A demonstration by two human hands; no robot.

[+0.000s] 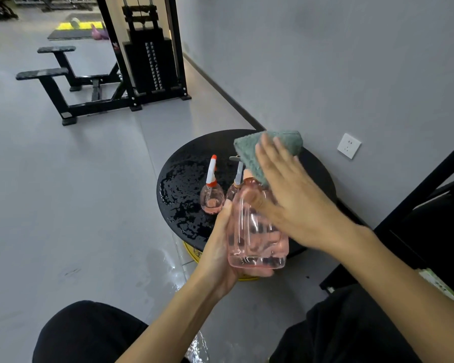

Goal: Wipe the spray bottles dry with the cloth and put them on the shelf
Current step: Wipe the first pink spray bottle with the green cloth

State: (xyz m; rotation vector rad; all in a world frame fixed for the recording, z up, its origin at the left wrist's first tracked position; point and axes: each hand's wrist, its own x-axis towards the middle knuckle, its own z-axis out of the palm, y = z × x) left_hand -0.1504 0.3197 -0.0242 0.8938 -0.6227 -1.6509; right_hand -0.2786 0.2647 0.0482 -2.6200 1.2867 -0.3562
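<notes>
Large pink spray bottle [257,231]: stood upright over the near edge of the wet black desk [184,179], its lower body gripped by the left hand [220,247]. Green cloth [257,150]: lay against the bottle's top, pressed there by the flat-fingered right hand [291,195]. Two smaller bottles [212,197] stood on the desk just behind. Print on the yellow base [194,254] was too small to read.
</notes>
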